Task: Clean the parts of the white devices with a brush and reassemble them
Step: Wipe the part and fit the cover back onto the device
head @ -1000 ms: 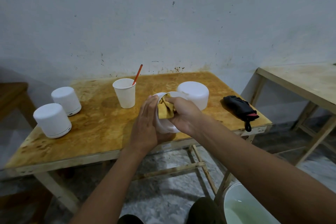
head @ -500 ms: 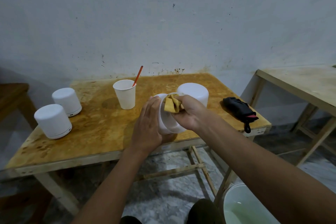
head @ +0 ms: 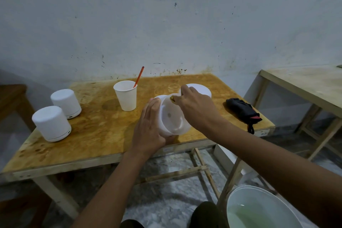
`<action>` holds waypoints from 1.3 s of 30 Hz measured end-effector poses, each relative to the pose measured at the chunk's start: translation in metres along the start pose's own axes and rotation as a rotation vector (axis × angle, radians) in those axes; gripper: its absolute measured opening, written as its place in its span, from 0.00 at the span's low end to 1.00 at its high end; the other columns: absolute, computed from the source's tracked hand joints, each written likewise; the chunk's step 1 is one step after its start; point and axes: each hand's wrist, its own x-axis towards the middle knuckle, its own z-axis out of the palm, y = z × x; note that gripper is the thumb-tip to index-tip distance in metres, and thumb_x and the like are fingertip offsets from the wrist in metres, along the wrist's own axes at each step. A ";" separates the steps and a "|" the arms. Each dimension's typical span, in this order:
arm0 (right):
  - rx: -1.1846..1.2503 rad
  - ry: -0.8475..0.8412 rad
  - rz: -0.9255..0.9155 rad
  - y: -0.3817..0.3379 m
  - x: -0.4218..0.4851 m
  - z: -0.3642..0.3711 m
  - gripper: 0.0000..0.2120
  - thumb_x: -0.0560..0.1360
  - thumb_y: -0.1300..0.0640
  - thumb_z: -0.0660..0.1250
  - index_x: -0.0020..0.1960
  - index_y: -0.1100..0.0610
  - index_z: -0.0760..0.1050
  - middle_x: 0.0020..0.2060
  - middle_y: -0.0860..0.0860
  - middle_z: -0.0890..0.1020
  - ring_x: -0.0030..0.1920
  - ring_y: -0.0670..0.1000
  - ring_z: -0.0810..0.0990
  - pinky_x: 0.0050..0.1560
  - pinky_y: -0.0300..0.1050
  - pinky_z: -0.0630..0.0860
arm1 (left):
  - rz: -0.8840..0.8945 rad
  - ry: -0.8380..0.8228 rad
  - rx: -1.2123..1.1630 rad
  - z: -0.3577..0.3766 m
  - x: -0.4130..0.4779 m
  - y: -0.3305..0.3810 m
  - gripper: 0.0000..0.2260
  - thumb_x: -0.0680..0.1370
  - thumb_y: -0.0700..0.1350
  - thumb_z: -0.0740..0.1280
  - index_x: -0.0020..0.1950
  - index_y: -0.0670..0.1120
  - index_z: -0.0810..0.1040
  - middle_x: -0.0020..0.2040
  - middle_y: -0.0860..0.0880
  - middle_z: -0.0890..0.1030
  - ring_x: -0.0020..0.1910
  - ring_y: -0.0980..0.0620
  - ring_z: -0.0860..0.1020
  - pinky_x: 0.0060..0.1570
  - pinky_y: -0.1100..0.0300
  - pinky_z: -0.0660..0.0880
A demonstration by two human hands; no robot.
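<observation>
White shell point(head: 172, 116) is held on its side above the table's point(head: 92, 131) front edge, axis roughly level, mouth toward the camera. It is cupped by the left hand point(head: 148, 127). Yellow cloth point(head: 173, 98), pinched by the right hand point(head: 196, 109), is now lifted from inside to the upper rim.

The right hand point(head: 196, 111) has drawn the yellow cloth point(head: 173, 98) out of the mouth of the white shell point(head: 172, 118) and up to its top rim. A second ago the cloth filled the opening under the fingers; now only a small bunch of it shows in the grip at the rim's edge. With the hand lifted away, the shell's pale inside lies open to view, a small grey spot showing on its inner face, and the hand now overlaps the left side of the white dome point(head: 201, 89) behind.
</observation>
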 end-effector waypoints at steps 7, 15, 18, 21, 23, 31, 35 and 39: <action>-0.228 -0.298 -0.094 0.001 0.003 -0.008 0.14 0.78 0.61 0.63 0.64 0.58 0.74 0.61 0.57 0.71 0.51 0.55 0.77 0.37 0.45 0.66 | 0.023 -0.048 0.056 -0.001 0.005 0.001 0.52 0.60 0.48 0.82 0.75 0.49 0.54 0.75 0.46 0.61 0.75 0.47 0.57 0.61 0.50 0.70; 0.568 -0.572 -0.110 0.002 0.005 0.002 0.15 0.77 0.63 0.61 0.56 0.53 0.84 0.46 0.47 0.84 0.44 0.50 0.79 0.45 0.42 0.77 | -0.011 -0.062 0.054 0.000 0.006 -0.003 0.49 0.65 0.45 0.81 0.77 0.47 0.54 0.77 0.46 0.60 0.77 0.48 0.55 0.64 0.56 0.65; 0.745 -0.326 -0.061 -0.013 -0.001 0.007 0.15 0.76 0.65 0.61 0.55 0.55 0.84 0.41 0.45 0.81 0.41 0.50 0.78 0.46 0.46 0.78 | -0.042 -0.050 0.012 -0.002 0.003 0.001 0.45 0.68 0.36 0.76 0.78 0.46 0.55 0.78 0.45 0.58 0.77 0.46 0.55 0.66 0.51 0.68; 0.486 -0.079 0.013 -0.013 -0.003 0.014 0.17 0.78 0.62 0.61 0.64 0.55 0.79 0.51 0.54 0.74 0.42 0.55 0.76 0.43 0.50 0.77 | -0.042 -0.031 0.003 -0.002 0.000 -0.001 0.46 0.67 0.39 0.78 0.78 0.45 0.55 0.77 0.46 0.59 0.77 0.48 0.55 0.68 0.51 0.66; 0.264 -0.039 0.037 -0.008 -0.004 0.015 0.17 0.79 0.62 0.60 0.66 0.55 0.77 0.54 0.56 0.70 0.40 0.53 0.72 0.35 0.48 0.73 | -0.041 -0.025 0.001 -0.001 -0.001 -0.004 0.51 0.63 0.45 0.82 0.77 0.46 0.55 0.76 0.46 0.60 0.75 0.48 0.57 0.67 0.52 0.64; 0.187 -0.196 -0.152 -0.001 -0.006 0.016 0.15 0.80 0.56 0.59 0.61 0.57 0.79 0.45 0.51 0.61 0.34 0.53 0.69 0.28 0.43 0.62 | -0.016 0.012 -0.004 0.002 -0.001 -0.005 0.52 0.60 0.48 0.83 0.75 0.51 0.53 0.74 0.51 0.59 0.74 0.46 0.58 0.63 0.52 0.66; 0.210 -0.180 -0.122 -0.001 -0.009 0.011 0.17 0.82 0.54 0.57 0.68 0.52 0.76 0.47 0.51 0.62 0.37 0.54 0.71 0.34 0.48 0.73 | 0.006 0.002 0.010 0.001 0.000 -0.003 0.52 0.60 0.45 0.83 0.75 0.50 0.53 0.74 0.53 0.57 0.74 0.46 0.57 0.61 0.52 0.69; 0.219 -0.174 -0.009 -0.013 -0.011 0.010 0.17 0.81 0.51 0.59 0.67 0.54 0.76 0.51 0.55 0.67 0.36 0.55 0.70 0.36 0.48 0.72 | 0.019 -0.003 0.016 0.001 0.001 0.000 0.51 0.61 0.42 0.82 0.75 0.50 0.53 0.74 0.53 0.56 0.75 0.48 0.56 0.59 0.49 0.73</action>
